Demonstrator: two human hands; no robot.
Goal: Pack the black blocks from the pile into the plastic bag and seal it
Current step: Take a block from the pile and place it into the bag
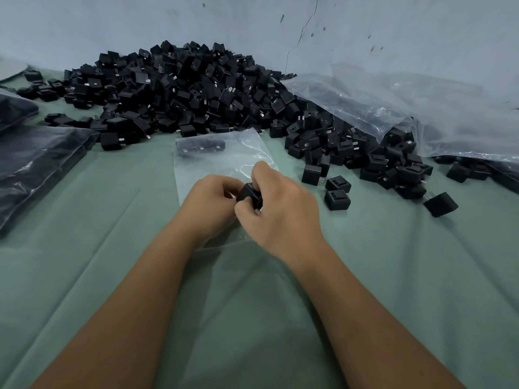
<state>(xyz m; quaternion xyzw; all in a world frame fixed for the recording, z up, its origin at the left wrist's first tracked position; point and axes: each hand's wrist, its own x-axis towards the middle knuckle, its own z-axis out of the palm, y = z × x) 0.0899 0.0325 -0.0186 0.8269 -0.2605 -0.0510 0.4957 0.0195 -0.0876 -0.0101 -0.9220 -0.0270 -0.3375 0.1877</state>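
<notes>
Both hands meet at mid-desk over a clear, flat plastic bag point(224, 161) lying on the green cloth-covered desk point(112, 276). The right hand point(283, 211) has its fingers curled round a small black plastic block point(248, 193), thumb and fingertips closed on it from the right and near sides. The left hand point(210, 200) is also curled, its fingertips touching the block's left face; whether it also pinches the bag film cannot be told, as the fingers hide the contact. The held block sits above the near part of the bag. Beyond the grip, at the bag's far end, a short row of black blocks point(200, 146) already lies inside the film. Farther beyond the grip, a large pile of loose black blocks with metal prongs point(182, 88) rises against the pale blue wall point(393, 29) and spreads to the right of the grip. Just right of the grip, three loose blocks point(337, 192) lie apart from the pile's edge. Far right of the grip, a big crumpled clear plastic sheet point(421, 108) overlaps the pile. Left of the grip, filled clear bags of dark blocks point(36, 169) lie flat on the desk.
</notes>
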